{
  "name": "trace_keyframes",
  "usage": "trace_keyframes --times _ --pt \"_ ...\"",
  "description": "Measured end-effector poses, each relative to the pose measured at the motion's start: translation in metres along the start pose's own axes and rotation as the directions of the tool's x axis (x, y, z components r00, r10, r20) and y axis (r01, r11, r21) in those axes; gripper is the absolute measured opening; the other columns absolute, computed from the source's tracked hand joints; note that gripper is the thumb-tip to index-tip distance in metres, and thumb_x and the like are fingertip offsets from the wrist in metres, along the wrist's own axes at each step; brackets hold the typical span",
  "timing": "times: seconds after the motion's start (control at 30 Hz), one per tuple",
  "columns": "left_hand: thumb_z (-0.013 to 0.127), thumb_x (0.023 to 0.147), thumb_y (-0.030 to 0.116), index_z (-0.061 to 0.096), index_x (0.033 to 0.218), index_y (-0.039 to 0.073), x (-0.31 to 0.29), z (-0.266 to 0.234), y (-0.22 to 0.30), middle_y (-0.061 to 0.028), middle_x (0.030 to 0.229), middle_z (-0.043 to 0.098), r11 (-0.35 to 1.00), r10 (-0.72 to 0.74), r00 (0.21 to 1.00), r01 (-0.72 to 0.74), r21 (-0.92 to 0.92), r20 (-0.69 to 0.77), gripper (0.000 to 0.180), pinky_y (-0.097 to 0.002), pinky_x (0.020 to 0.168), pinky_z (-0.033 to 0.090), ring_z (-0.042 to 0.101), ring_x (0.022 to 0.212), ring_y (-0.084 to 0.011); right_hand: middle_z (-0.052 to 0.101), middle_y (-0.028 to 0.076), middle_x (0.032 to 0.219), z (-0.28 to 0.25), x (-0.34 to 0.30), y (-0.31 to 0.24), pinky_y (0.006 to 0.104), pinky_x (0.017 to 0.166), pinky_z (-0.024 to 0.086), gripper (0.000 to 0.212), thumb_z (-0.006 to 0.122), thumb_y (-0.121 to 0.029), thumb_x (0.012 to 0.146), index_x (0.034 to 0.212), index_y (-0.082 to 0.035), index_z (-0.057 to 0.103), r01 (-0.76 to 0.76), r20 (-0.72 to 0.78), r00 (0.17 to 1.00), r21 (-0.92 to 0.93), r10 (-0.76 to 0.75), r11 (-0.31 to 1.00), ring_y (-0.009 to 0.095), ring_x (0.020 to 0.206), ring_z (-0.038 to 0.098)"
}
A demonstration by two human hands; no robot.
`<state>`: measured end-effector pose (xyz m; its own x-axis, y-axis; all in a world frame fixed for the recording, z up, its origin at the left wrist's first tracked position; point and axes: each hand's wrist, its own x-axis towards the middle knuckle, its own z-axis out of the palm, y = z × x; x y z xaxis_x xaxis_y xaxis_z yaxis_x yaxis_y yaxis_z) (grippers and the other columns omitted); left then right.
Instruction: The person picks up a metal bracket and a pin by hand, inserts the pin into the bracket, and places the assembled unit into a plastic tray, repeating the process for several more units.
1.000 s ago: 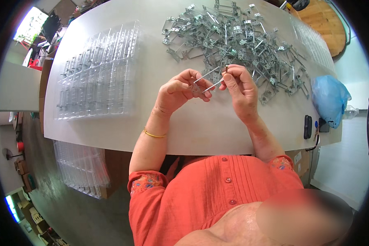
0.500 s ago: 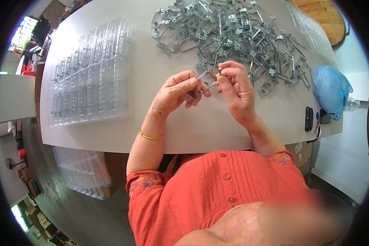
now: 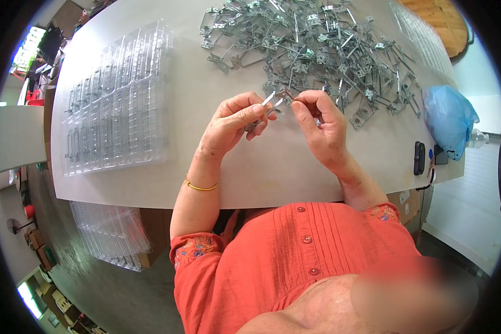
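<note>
left hand: fingers wrapping snugly round metal bracket | right hand: thumb and index pinching its far end | bracket hanging between hands, above table | status: clear tray seemingly holding pieces, glare hiding count; big bracket heap lying loose

A silvery metal bracket with two slim, roughly parallel rods is held aslant above the bench, its near left end partly hidden by the left hand's fingers, while a thin bent metal piece at its far right end is pinched by the right hand's fingers.
</note>
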<state>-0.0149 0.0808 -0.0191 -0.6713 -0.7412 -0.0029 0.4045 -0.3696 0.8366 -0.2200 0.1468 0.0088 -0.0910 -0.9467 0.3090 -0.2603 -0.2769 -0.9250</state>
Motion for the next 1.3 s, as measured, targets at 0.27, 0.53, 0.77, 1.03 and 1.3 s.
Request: trace_keyframes --times 0.27,0.53,0.77,1.03,1.3 --pt "0.061 0.099 0.023 0.067 0.097 0.0 0.0 -0.002 0.003 -0.0084 0.094 0.064 0.983 -0.018 1.0 0.02 0.184 -0.013 0.024 -0.0213 0.052 0.037 0.05 0.065 -0.0087 0.059 -0.003 0.08 0.003 0.0 0.003 0.02 0.059 0.042 0.012 0.064 -0.004 0.096 0.107 -0.003 0.06 0.001 -0.011 1.0 0.012 -0.001 1.0 0.001 0.068 0.051" --pt "0.065 0.097 0.025 0.07 0.094 0.001 -0.001 0.0 0.011 -0.0033 0.09 0.062 0.942 -0.017 0.999 0.031 0.335 -0.045 0.025 -0.0219 0.054 0.036 0.048 0.065 -0.0064 0.055 -0.005 0.079 -0.002 0.001 -0.003 0.0187 0.058 0.04 0.022 0.062 -0.008 0.099 0.119 -0.002 0.056 -0.138 0.073 0.989 0.11 0.131 0.984 0.001 0.066 0.046" --pt "0.068 0.094 0.021 0.067 0.085 0.001 -0.001 0.007 0.011 -0.0006 0.096 0.061 0.862 -0.003 1.0 -0.006 0.507 0.017 0.022 -0.023 0.064 0.039 0.048 0.074 -0.0068 0.059 -0.001 0.081 -0.009 0.009 -0.007 0.0202 0.057 0.045 0.025 0.059 -0.016 0.102 0.121 0.0 0.056 -0.432 0.257 0.898 0.365 0.357 0.825 0.004 0.067 0.052" --pt "0.069 0.092 0.015 0.066 0.082 -0.001 -0.002 0.01 0.012 -0.0002 0.096 0.061 0.8 -0.015 1.0 0.015 0.6 -0.005 0.018 -0.0236 0.066 0.038 0.047 0.075 -0.0064 0.06 -0.004 0.08 -0.009 0.007 -0.001 0.0204 0.061 0.044 0.016 0.062 -0.018 0.101 0.11 -0.006 0.063 -0.458 0.243 0.884 0.28 0.4 0.843 0.003 0.069 0.052" --pt "0.07 0.09 0.015 0.067 0.084 0.0 0.001 0.007 0.004 -0.0018 0.096 0.064 0.722 0.027 0.981 -0.151 0.676 0.19 0.016 -0.0236 0.064 0.042 0.052 0.075 -0.0082 0.059 -0.006 0.081 -0.007 0.005 -0.003 0.0178 0.059 0.04 0.008 0.063 -0.013 0.1 0.106 -0.008 0.065 -0.221 0.026 0.975 0.269 0.222 0.937 0.0 0.068 0.049"
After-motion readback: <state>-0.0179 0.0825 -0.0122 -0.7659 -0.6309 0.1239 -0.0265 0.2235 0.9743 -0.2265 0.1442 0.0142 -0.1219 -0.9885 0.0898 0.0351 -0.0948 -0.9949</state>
